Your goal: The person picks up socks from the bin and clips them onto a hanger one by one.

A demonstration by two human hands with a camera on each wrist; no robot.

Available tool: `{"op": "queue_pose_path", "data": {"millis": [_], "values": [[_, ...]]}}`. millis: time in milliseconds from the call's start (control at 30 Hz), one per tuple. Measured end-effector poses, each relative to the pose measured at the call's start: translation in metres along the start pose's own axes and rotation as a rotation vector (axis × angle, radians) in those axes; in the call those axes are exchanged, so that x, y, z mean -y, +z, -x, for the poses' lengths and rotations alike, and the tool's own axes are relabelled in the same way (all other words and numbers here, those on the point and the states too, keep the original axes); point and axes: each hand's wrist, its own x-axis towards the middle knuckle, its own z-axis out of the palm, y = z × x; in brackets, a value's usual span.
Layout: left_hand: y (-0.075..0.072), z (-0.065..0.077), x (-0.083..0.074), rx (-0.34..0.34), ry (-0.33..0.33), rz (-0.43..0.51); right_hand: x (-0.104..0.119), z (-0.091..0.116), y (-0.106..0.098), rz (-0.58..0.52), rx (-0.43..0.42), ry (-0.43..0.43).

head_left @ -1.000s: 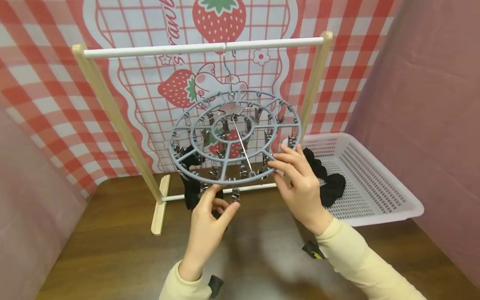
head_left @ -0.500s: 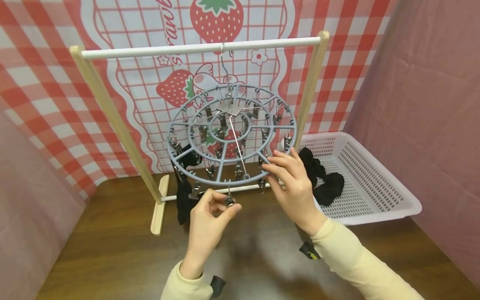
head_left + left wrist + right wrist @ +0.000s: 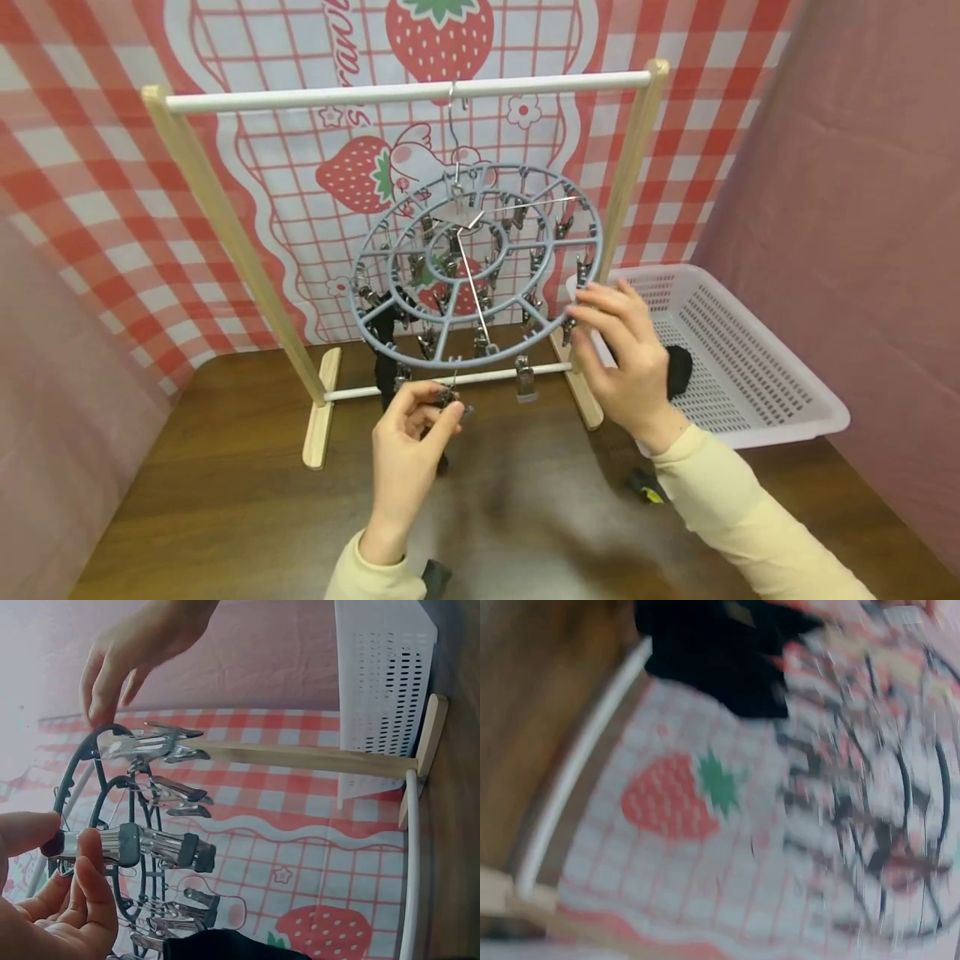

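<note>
Grey hanger: one clip pinched in left hand, rim beside right hand.

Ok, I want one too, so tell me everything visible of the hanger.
The hanger is three concentric grey-blue rings with spokes, plastic-looking, with metal-looking clips. Its hook hangs over the white bar. Whether it hangs level is unclear. Black cloth hangs at its left side; the left hand pinches one clip, the right hand seems to touch its rim.
</note>
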Motion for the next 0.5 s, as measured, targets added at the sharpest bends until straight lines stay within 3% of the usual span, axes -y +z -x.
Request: {"op": "queue_pose_path", "data": {"millis": [67, 167, 267, 367, 433, 500], "values": [[-0.001, 0.000, 0.000, 0.002, 0.012, -0.003, -0.015, -0.009, -0.011, 0.045, -0.038, 0.073], [-0.003, -0.002, -0.001, -0.002, 0.007, -0.011, -0.048, -0.019, -0.027, 0.162, 0.027, 0.253], [-0.006, -0.003, -0.002, -0.020, -0.009, -0.024, -0.088, -0.019, -0.043, 0.273, 0.170, 0.551], [-0.008, -0.003, -0.002, -0.033, -0.031, -0.035, -0.129, -0.008, -0.056, 0.349, 0.285, 0.835], [-0.008, -0.002, -0.003, -0.036, -0.034, -0.039, -0.151, 0.006, -0.065, 0.414, 0.402, 0.924], [-0.009, -0.001, -0.003, -0.032, -0.037, -0.034, -0.168, 0.021, -0.074, 0.488, 0.603, 0.939]]}}
